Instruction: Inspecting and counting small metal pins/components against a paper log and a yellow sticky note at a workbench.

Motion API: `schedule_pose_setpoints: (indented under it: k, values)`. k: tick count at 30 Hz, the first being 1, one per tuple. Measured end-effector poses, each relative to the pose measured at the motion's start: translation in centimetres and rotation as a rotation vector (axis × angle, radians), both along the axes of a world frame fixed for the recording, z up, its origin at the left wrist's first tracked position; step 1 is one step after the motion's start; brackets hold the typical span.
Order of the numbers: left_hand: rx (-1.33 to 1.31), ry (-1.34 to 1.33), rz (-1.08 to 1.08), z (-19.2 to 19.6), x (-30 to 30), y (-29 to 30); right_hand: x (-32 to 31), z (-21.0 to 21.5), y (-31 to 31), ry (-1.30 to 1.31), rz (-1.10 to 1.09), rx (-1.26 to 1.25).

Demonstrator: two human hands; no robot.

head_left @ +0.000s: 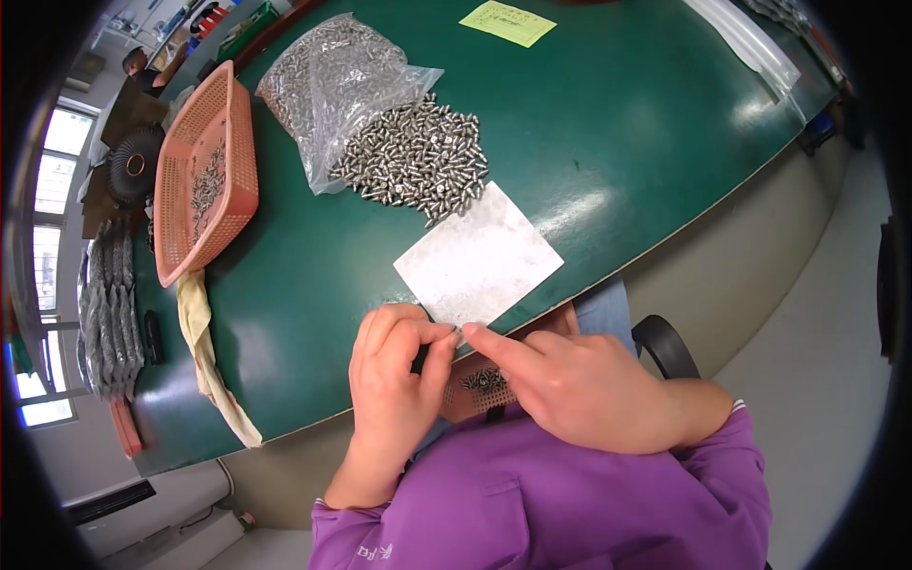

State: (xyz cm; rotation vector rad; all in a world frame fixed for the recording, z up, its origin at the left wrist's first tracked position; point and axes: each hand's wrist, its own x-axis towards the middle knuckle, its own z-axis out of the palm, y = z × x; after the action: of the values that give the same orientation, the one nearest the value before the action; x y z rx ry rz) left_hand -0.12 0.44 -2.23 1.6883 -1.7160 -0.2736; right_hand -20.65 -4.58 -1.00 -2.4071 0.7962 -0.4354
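My left hand [399, 370] is closed in a pinch, thumb against forefinger, just above the near edge of a white sheet of paper [480, 252]. Something tiny and dark shows at its fingertips, too small to name. From the right, my right hand [589, 385] meets it, its forefinger reaching to the same spot and the other fingers curled; its thumb is hidden. Beyond the paper lies a heap of small, shiny metal pieces with pointed ends [418, 157], spilling from a clear plastic bag [332, 85]. Below my hands, a basket [461, 397] with similar pieces sits at my lap.
On the green table [608, 123], a pink basket [242, 199] holding some metal pieces stands left. Near it are a pale yellow cloth [204, 347] and stacked silvery packets [109, 313]. A yellow-green paper [508, 23] lies far off. A chair armrest [665, 347] is right.
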Motion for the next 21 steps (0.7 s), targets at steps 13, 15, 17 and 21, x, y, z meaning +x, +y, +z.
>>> schedule_pose_setpoints:
  k: [13,15,17,21]
  values:
    - [0.045,0.838,-0.059,-0.3,1.1,1.9,-1.1,-1.6,-0.1,-0.369,-0.082,0.132]
    - [0.135,0.801,-0.149,0.2,1.1,2.2,-1.4,-1.5,-0.2,-0.383,-0.093,0.124]
    - [0.32,0.512,-0.266,2.1,1.1,2.8,-1.8,-1.6,-0.4,-0.395,-0.105,0.115]
    - [0.192,0.183,-0.219,3.5,1.3,1.0,-2.1,-1.7,-0.6,-0.398,-0.135,0.12]
